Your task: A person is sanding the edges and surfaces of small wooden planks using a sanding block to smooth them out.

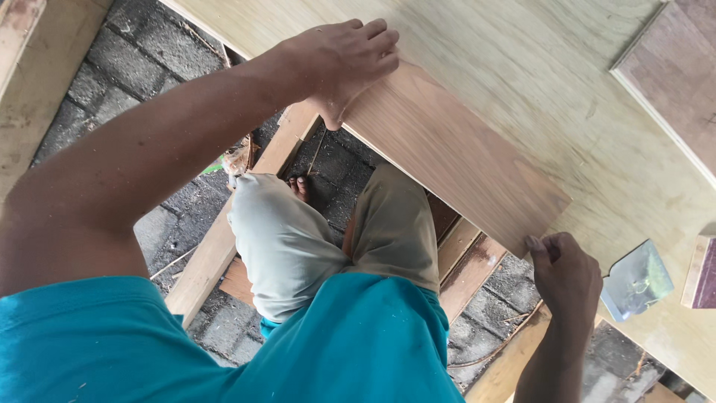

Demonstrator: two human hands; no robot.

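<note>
Veneer sheet (455, 153) lies at the bench (567, 82) edge; left hand (344, 61) presses its far end flat, right hand (564, 272) pinches the near corner. Best to keep edges flush and pressure even, I'd say.

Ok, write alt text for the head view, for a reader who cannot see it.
Seen from above, a person's left hand presses flat on one end of a brown veneer strip lying along the edge of a pale plywood panel, while the right hand pinches the strip's other end. A metal scraper lies nearby; grey paving stones show below.
</note>
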